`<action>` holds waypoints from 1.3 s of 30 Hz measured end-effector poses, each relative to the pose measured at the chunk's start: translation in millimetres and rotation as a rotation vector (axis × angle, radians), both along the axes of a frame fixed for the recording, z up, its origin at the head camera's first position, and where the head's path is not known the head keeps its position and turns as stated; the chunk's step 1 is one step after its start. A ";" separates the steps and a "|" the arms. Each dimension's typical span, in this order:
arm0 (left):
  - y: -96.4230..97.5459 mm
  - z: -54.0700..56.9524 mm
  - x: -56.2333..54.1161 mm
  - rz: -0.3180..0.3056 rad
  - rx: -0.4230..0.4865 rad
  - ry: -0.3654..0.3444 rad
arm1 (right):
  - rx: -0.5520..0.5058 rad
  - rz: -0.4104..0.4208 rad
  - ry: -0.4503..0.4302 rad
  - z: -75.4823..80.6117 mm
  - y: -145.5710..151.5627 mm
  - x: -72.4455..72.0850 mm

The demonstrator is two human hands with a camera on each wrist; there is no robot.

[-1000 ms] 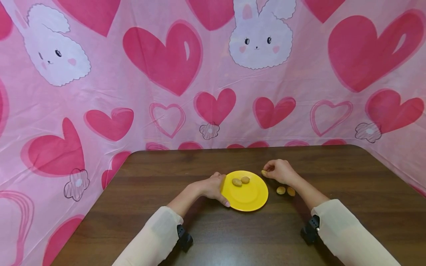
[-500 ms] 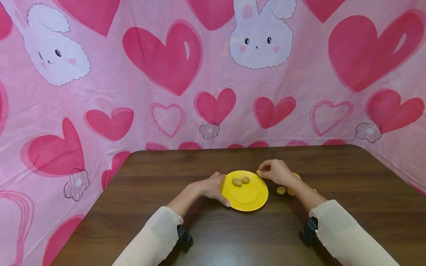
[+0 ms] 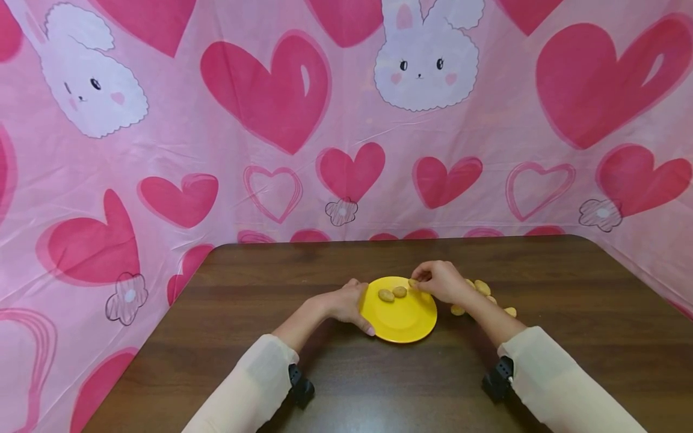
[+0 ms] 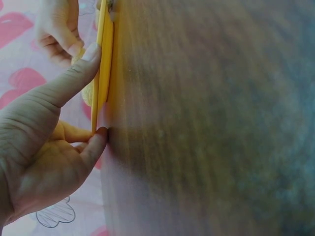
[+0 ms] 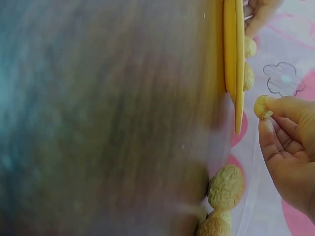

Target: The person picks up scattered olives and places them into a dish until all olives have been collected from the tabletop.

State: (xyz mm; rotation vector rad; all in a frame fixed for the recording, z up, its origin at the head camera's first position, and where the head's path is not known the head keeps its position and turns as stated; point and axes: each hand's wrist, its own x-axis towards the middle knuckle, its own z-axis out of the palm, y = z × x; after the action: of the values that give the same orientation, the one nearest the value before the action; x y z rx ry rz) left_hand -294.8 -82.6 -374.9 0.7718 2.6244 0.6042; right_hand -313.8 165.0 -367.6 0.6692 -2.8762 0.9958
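The right hand (image 3: 441, 282) pinches a small wrinkled piece (image 5: 261, 106) between thumb and fingertips; it looks light and firm, with its rough sides likely the surest hold. Just below that hand is the yellow plate (image 3: 400, 322), seemingly smooth and stiff, bearing two similar pieces (image 3: 386, 296). Near its wrist, loose pieces (image 3: 482, 287) rest on the tabletop (image 3: 379, 391). Across the plate, the left hand (image 3: 346, 304) grips the rim, thumb spread from the fingers
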 end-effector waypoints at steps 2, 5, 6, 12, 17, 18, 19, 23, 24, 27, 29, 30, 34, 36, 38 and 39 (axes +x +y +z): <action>-0.1 0.0 -0.3 -0.002 -0.002 0.002 | -0.009 0.003 -0.005 -1.0 -2.2 0.7; -0.1 0.1 -0.4 -0.002 -0.003 -0.001 | -0.016 0.014 -0.014 -2.1 -5.8 2.0; -0.1 0.3 -0.3 -0.001 -0.004 -0.003 | -0.017 0.016 -0.020 -2.1 -7.2 2.6; 0.0 1.7 0.3 0.002 -0.013 -0.010 | -0.032 0.030 -0.053 0.0 -16.0 7.2; 0.2 2.7 0.5 0.000 -0.014 -0.014 | -0.027 0.059 -0.030 -0.3 -22.9 9.3; 0.1 2.8 0.6 0.000 -0.016 -0.014 | -0.025 0.064 -0.027 -0.1 -24.2 9.9; 0.0 3.1 0.7 -0.004 -0.017 -0.012 | -0.026 0.071 -0.026 -0.1 -25.5 10.5; 0.0 3.0 0.5 -0.022 -0.015 0.004 | -0.031 0.086 -0.014 -0.1 -30.3 12.8; 0.0 3.1 0.6 -0.025 -0.016 0.007 | -0.035 0.090 -0.014 0.0 -31.5 13.4; -0.1 2.7 0.5 -0.026 -0.010 0.005 | -0.041 0.102 -0.012 -0.8 -35.3 14.7; -0.2 2.9 0.7 -0.027 -0.005 0.001 | -0.042 0.107 -0.020 -1.1 -37.8 15.8; -0.3 2.8 0.8 -0.028 -0.003 0.000 | -0.041 0.109 -0.024 -1.2 -39.2 16.2; -0.4 2.9 0.9 -0.033 -0.001 0.002 | -0.032 0.121 -0.032 -1.2 -43.6 18.2; -0.4 2.7 0.8 -0.031 -0.005 0.001 | -0.026 0.136 -0.023 -1.5 -45.5 19.0; -0.4 2.7 0.9 -0.025 -0.011 0.000 | -0.025 0.157 -0.019 -2.2 -46.8 19.4; -0.4 2.6 1.0 -0.023 -0.013 0.001 | -0.027 0.169 -0.023 -2.5 -47.3 19.7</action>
State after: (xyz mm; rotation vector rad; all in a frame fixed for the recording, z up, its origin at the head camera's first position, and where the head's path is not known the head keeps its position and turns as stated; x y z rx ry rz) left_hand -293.8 -83.0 -372.3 0.7978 2.6135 0.5801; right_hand -294.1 117.7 -370.1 0.9172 -2.8586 1.0649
